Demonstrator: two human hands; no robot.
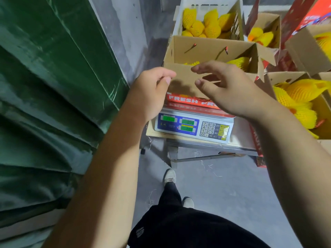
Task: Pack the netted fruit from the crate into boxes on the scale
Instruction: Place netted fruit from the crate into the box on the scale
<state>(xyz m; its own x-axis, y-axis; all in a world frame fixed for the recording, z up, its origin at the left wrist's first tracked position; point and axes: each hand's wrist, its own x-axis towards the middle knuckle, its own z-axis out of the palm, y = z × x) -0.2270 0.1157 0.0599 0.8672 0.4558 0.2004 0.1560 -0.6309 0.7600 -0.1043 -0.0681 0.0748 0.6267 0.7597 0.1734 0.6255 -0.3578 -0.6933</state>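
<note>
**Netted fruit: box on the scale barely started, both my hands empty**

Netted fruit, each piece wrapped in a yellow foam mesh sleeve (202, 25), lies heaped in the white slotted plastic crate (186, 8) at the far end, just behind the open brown cardboard box (211, 49) that sits on the grey electronic scale (194, 127). Only a piece or two shows inside that box, at its right end.

My left hand (152, 90) hovers at the box's near-left corner, fingers loosely curled, gripping nothing. My right hand (231, 86) hangs over the near flap, fingers spread wide, also empty.

I judge the step in hand is reaching for more fruit. To do it well I should reach over the box to the crate without pressing on its walls, so the scale's reading stays true, and lay each piece down gently.

The fruit is rounded at one end and tapers to a point. In the crate several tips point up and away from me; the piece in the box lies with its long axis roughly left to right.
</note>
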